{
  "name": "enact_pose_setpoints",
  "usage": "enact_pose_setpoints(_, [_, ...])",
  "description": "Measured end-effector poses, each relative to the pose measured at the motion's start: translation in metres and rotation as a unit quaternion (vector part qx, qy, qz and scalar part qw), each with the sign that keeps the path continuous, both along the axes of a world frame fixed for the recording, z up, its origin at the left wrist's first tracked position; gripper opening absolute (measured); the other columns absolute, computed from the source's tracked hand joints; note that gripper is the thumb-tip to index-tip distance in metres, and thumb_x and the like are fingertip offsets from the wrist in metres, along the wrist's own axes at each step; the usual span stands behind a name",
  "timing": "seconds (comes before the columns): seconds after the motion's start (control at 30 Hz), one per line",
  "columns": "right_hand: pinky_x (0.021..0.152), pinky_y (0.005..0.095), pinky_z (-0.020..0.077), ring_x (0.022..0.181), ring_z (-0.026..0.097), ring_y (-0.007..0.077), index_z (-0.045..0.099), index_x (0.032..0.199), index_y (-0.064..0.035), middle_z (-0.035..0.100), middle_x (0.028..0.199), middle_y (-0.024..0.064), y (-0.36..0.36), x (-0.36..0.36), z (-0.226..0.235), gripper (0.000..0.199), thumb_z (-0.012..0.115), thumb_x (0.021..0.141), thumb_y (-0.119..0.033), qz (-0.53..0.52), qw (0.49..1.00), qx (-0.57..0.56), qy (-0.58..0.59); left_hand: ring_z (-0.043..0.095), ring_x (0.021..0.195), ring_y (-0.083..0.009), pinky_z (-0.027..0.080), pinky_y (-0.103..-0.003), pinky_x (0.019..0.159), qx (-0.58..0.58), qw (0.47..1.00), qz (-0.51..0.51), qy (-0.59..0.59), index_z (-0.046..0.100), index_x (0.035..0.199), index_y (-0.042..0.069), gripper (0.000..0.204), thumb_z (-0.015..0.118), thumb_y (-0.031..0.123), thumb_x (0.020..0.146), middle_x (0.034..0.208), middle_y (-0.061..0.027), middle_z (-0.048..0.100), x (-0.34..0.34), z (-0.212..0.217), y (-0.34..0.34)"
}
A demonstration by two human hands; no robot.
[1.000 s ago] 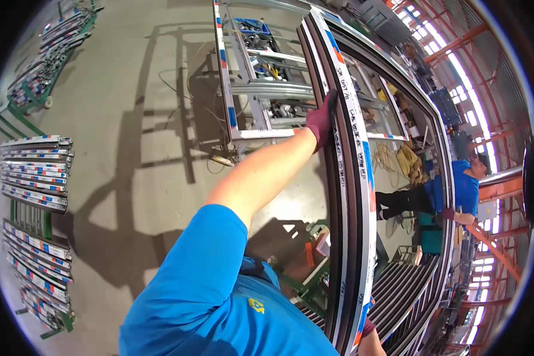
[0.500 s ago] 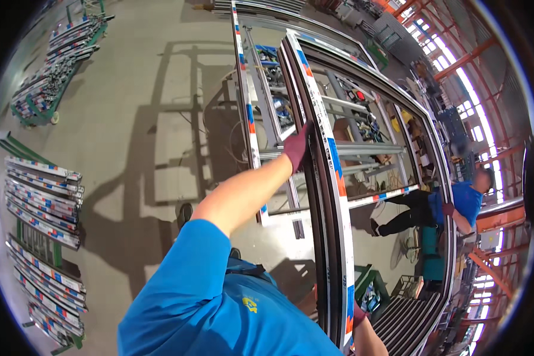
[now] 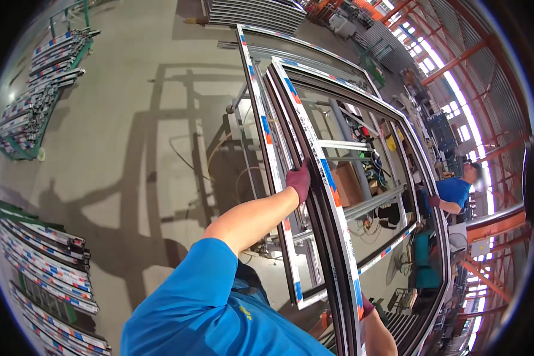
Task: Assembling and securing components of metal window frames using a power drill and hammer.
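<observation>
A large window frame [image 3: 332, 196], dark profile with white, blue and red protective film, stands out in front of me and runs from lower middle to far right. My left hand [image 3: 300, 181], in a maroon glove, is closed on the left side of its near bar. Lower down, my right hand [image 3: 366, 307], gloved alike, grips the same bar from the right; its fingers are mostly hidden. Another person [image 3: 452, 192] in a blue shirt has a maroon-gloved hand [image 3: 435, 200] on the frame's right side. Behind it shows a second filmed frame [image 3: 263, 124].
Grey metal supports [image 3: 374, 202] and a brown box [image 3: 346, 184] show through the frames. Racks of filmed profiles stand at left: a near one [image 3: 47, 255] and a far one [image 3: 47, 71]. More profiles [image 3: 252, 15] lie stacked at the top. Cables [image 3: 210, 160] cross the floor.
The view has shifted, and the second frame's near corner sits lower in the picture. Both my hands keep their hold on the window frame. The other person's legs are now mostly hidden.
</observation>
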State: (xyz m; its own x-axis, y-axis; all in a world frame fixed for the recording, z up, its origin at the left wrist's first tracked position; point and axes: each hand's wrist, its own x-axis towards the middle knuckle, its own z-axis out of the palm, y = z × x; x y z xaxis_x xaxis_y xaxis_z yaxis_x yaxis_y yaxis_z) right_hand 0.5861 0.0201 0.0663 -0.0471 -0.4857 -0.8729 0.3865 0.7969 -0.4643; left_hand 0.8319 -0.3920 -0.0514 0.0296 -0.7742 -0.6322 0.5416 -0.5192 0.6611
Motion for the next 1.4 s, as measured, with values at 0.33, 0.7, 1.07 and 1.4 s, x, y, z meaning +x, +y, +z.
enact_pose_setpoints(0.33, [0.088,0.0388,0.0607,0.101,0.071,0.0215,0.058,0.136,-0.0021,0.071,0.115,0.0127,-0.196,0.052,-0.075,0.040,0.054,0.108,-0.030,-0.012,1.000,-0.006,0.016,0.065,0.121,-0.0463,0.048,-0.049,0.106,0.026,0.990,-0.076,-0.117,0.073,0.120,-0.007,0.085,0.066,0.072,0.087,0.124,-0.0326,0.069,0.073,-0.007,-0.208])
enact_pose_setpoints(0.7, [0.077,0.0312,0.0550,0.089,0.066,0.0116,0.066,0.124,0.0025,0.072,0.102,0.0051,-0.416,0.134,-0.113,0.036,0.059,0.107,-0.028,0.108,0.969,-0.124,0.185,0.062,0.125,-0.0485,0.049,-0.053,0.103,0.036,0.972,0.000,-0.233,0.071,0.123,-0.006,0.090,0.059,0.076,0.090,0.127,-0.0332,0.067,0.129,-0.052,-0.431])
enact_pose_setpoints(1.07, [0.074,0.0297,0.0531,0.084,0.066,0.0099,0.072,0.119,0.0032,0.074,0.094,0.0031,-0.568,0.176,-0.157,0.041,0.060,0.107,-0.033,0.109,0.964,-0.149,0.193,0.062,0.122,-0.0502,0.048,-0.053,0.102,0.015,0.976,0.019,-0.216,0.068,0.123,-0.007,0.082,0.052,0.069,0.098,0.125,-0.0348,0.067,0.170,-0.046,-0.572])
enact_pose_setpoints(1.4, [0.097,0.0340,0.0514,0.108,0.067,0.0202,0.061,0.136,0.0067,0.072,0.121,0.0137,-0.657,0.200,-0.190,0.052,0.061,0.107,-0.036,0.164,0.937,-0.120,0.284,0.056,0.130,-0.0486,0.043,-0.052,0.111,0.008,0.955,0.069,-0.287,0.055,0.133,-0.010,0.078,0.056,0.061,0.099,0.139,-0.0365,0.056,0.174,-0.068,-0.579])
